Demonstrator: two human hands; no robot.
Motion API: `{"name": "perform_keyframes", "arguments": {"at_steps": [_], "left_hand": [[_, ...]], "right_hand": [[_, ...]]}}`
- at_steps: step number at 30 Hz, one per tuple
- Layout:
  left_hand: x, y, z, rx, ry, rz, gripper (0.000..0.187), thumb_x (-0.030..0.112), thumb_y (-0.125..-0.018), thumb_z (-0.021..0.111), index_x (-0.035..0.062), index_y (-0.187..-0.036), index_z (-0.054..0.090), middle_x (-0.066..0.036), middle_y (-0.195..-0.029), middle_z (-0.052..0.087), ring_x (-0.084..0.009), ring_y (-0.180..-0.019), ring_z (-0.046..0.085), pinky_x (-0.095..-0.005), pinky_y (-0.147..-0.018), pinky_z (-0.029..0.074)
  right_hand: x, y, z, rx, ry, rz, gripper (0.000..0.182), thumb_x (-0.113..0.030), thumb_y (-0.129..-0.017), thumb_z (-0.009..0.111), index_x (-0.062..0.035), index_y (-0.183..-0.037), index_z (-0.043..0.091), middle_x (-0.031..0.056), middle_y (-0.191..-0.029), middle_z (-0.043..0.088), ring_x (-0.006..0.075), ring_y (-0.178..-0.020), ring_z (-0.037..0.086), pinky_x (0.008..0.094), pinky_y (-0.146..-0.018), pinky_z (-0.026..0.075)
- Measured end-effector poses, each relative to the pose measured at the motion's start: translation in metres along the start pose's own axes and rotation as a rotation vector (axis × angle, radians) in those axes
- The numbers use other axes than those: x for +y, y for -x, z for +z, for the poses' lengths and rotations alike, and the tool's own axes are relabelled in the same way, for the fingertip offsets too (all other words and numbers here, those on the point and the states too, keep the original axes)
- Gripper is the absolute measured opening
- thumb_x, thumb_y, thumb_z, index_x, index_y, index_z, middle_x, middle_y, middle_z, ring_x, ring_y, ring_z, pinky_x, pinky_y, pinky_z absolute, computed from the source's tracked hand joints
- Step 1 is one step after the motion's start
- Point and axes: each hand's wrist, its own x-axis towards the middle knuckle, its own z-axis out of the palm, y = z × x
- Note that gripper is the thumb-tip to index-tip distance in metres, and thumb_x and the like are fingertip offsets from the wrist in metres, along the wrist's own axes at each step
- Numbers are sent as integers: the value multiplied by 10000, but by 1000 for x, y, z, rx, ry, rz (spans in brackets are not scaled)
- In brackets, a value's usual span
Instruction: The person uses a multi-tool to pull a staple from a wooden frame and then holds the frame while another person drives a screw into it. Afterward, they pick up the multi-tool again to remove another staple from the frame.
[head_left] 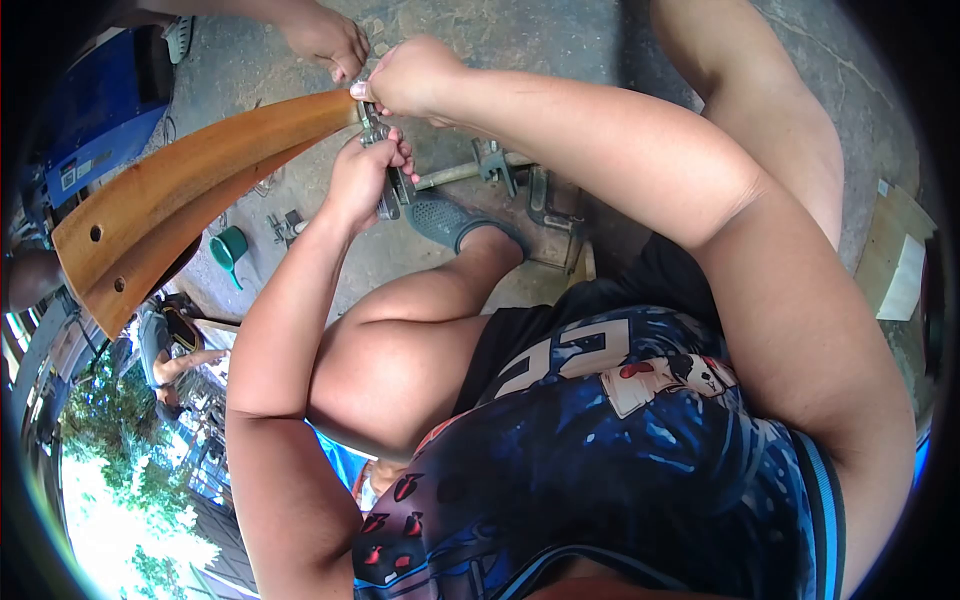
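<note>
The curved wooden piece (pixel 200 160) slanted from near left to the far middle, two holes in its broad end. At its narrow tip, the right hand (pixel 415 80) was closed in a narrow pinch, and the left hand (pixel 370 180) was wrapped around a metal tool (pixel 390 200). Another person's hand (pixel 325 42) (loosely curled) hovered just beyond; a green dipper (pixel 228 246) lay left on the floor (pixel 300 245).

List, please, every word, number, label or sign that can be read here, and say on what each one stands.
"22", as it seems, partly folded: large pale digits on the shirt.
White label on the blue box: too small to read.
No other text is readable.
</note>
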Motion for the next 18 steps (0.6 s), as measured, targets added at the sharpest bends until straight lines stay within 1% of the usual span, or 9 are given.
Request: {"name": "perform_keyframes", "arguments": {"at_steps": [1,3,6,9,10,13,14,17,18], "left_hand": [[-1,4,0,-5,32,-21,124,17,-834,541,41,-955,532,-71,-866,576,-198,-754,595,-359,-691,563],[0,11,1,-23,98,-52,166,53,-848,546,36,-1013,539,-85,-889,596,-215,-782,621,-362,-710,569],[6,37,12,-78,434,-158,295,134,-875,561,26,-1147,532,-108,-961,629,-236,-879,659,-353,-765,573],[-34,45,-9,-171,321,-169,415,202,-894,558,29,-1266,500,-124,-1031,642,-247,-981,668,-331,-818,560],[-40,46,-15,-150,232,-248,429,171,-890,597,26,-1282,505,-102,-1029,633,-214,-982,651,-306,-832,540],[-55,40,-21,-84,-66,-195,404,110,-860,620,28,-1241,513,-89,-1008,644,-217,-942,655,-361,-895,538],[-64,34,-32,-81,-125,-182,395,111,-861,681,25,-1213,521,-60,-989,640,-166,-922,631,-300,-831,514],[-52,42,-29,3,-473,-104,409,178,-879,710,22,-1207,523,-47,-974,632,-136,-908,598,-265,-802,472],[-46,45,-25,13,-542,-65,438,198,-880,724,15,-1224,524,-45,-971,631,-118,-910,574,-241,-788,437]], "right_hand": [[-4,3,-4,-6,51,-24,263,-261,-866,803,-14,-826,719,52,-709,683,121,-612,610,292,-571,501],[-11,16,-14,-104,-87,22,262,-252,-875,793,-6,-832,715,55,-715,684,126,-612,619,294,-574,505],[-6,32,-22,-223,-164,22,269,-246,-884,783,10,-855,707,62,-726,687,133,-612,632,294,-585,514],[22,42,-6,-303,-48,-15,305,-265,-889,780,28,-909,698,63,-719,679,126,-617,636,287,-591,516],[30,48,-1,-318,-67,26,313,-275,-892,777,26,-927,700,61,-729,679,121,-620,629,285,-590,512],[54,64,7,-352,-171,179,327,-297,-897,769,13,-978,704,56,-788,686,112,-646,613,275,-595,508],[59,67,7,-360,-219,227,331,-302,-898,766,8,-994,705,55,-811,689,110,-657,609,271,-597,507],[74,75,9,-319,-263,252,281,-306,-891,763,-27,-902,735,38,-801,669,121,-693,605,242,-547,497],[72,79,6,-360,-250,263,336,-355,-891,753,-26,-953,723,53,-855,666,124,-736,605,249,-569,503]]}}
